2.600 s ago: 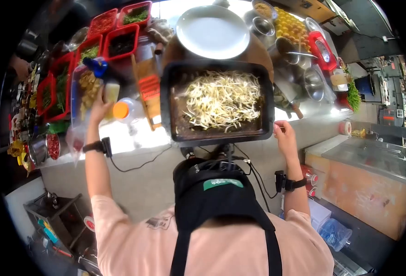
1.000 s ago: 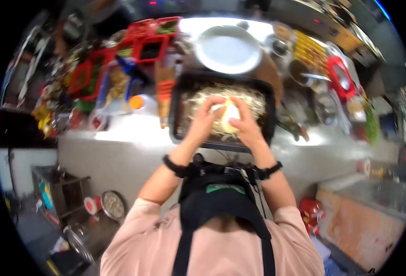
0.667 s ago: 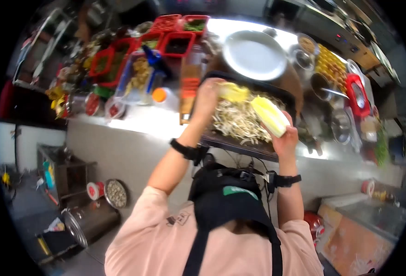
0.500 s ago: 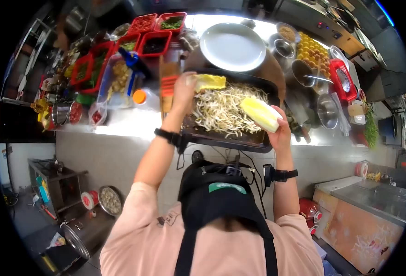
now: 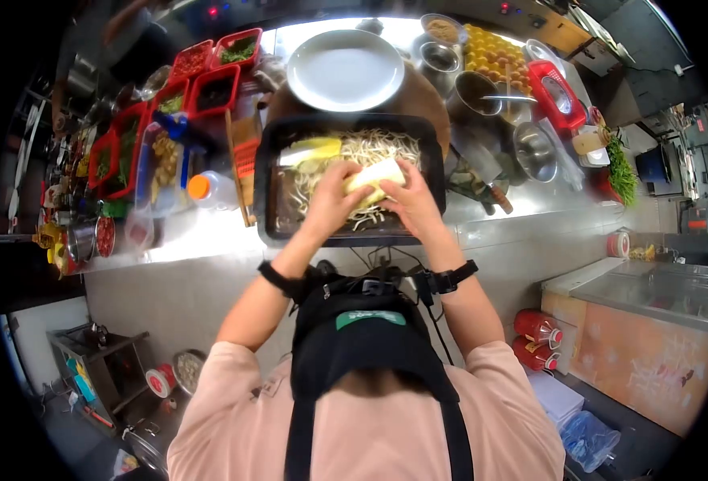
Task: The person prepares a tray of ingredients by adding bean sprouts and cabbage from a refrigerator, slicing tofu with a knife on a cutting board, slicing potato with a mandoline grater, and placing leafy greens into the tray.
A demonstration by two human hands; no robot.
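Observation:
A black tray (image 5: pixel 267 192) full of bean sprouts (image 5: pixel 370 146) lies on the steel counter in front of me. Over its middle, my left hand (image 5: pixel 331 200) and my right hand (image 5: pixel 411 202) both grip a pale yellow cabbage piece (image 5: pixel 376 175). A separate cabbage leaf (image 5: pixel 312 151) rests on the sprouts at the tray's far left. Both wrists wear black bands.
A white plate (image 5: pixel 344 69) sits on a wooden board beyond the tray. Red bins (image 5: pixel 209 88) of ingredients, an orange-capped bottle (image 5: pixel 209 191) and a grater (image 5: pixel 243 160) stand to the left. Metal bowls (image 5: pixel 533 149), a pot (image 5: pixel 474 93) and yellow fruit (image 5: pixel 494 56) lie to the right.
My hands pulled the cabbage apart, my left hand laid a leaf at the tray's far left, and both hands have now come back together on the remaining piece.

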